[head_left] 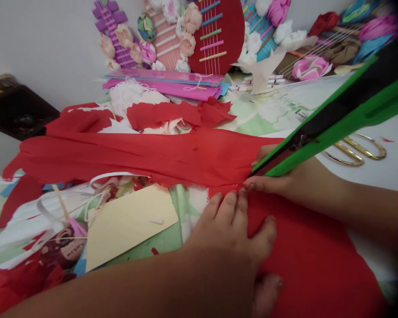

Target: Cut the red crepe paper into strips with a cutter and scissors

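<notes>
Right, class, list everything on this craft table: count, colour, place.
red crepe paper: one long piece, red, across the middle
red sheet: one, red, front right
cream card: one, cream, front left
scissors: one pair, gold, right
green and black tool: one, green and black, tip by right hand
paper flowers: many, pink and white, back
left hand: one, flat on the red sheet
right hand: one, at the crepe paper's edge
</notes>
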Tool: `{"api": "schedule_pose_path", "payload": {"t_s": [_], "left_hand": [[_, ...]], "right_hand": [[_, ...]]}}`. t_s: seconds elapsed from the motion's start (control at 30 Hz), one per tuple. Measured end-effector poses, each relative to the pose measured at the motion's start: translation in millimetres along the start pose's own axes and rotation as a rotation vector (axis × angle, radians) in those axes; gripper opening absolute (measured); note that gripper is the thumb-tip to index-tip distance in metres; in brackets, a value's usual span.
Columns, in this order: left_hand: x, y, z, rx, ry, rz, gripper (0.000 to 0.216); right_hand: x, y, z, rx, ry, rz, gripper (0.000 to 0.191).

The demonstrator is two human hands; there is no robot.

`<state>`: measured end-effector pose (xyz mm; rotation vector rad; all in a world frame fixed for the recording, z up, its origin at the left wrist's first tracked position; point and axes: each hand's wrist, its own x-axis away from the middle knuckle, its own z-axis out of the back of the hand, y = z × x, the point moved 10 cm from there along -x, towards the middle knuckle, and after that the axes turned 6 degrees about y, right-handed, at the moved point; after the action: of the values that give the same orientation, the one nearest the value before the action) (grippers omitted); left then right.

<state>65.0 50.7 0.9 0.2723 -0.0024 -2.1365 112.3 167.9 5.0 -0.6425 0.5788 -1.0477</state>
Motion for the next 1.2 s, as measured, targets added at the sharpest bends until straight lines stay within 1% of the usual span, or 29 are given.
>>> {"api": "schedule_pose_path", "payload": {"t_s": [0.17, 0.33, 0.4, 0.5, 0.6, 0.7, 0.83, 0.97, 1.1, 1.2], "left_hand": [[-2.3, 1.7, -5.9, 0.033, -0.088, -0.016, 0.061], [-2.1, 1.0, -5.4, 0.037, -0.08, -0.011, 0.061], [-1.2, 0.3, -5.2, 0.033, -0.068, -0.008, 0.061], [-0.9, -0.3, -4.6, 0.032, -0.058, -0.005, 0.06], [-1.5, 0.3, -5.7, 0.029, -0.075, -0.004, 0.061], [-2.2, 1.4, -5.8, 0.031, -0.08, -0.009, 0.062], [-1.9, 0.9, -5.9, 0.037, -0.073, -0.005, 0.061], [-1.8, 0.6, -3.8, 0.041, -0.049, -0.007, 0.06], [-2.2, 0.8, -6.5, 0.041, -0.096, -0.004, 0.06], [-2.5, 0.8, -7.7, 0.055, -0.122, 0.003, 0.062]], "right_hand": [[-1.1, -2.2, -1.6, -0.036, -0.026, 0.019, 0.036], [-2.0, 8.3, 8.7, -0.052, 0.043, -0.052, 0.038], [-1.5, 9.1, 7.0, -0.078, 0.016, -0.054, 0.037], [-0.2, 2.1, -0.5, -0.135, -0.066, -0.007, 0.035], [1.2, -3.2, -4.7, -0.169, -0.102, 0.013, 0.034], [2.8, -4.0, -7.2, -0.13, -0.111, 0.013, 0.033], [4.2, -8.8, -6.4, -0.077, -0.083, 0.079, 0.035], [4.8, -10.5, -9.1, -0.042, -0.102, 0.112, 0.033], [3.9, -9.6, -8.3, -0.037, -0.098, 0.103, 0.034], [3.2, -5.5, -7.4, -0.038, -0.09, 0.059, 0.036]]}}
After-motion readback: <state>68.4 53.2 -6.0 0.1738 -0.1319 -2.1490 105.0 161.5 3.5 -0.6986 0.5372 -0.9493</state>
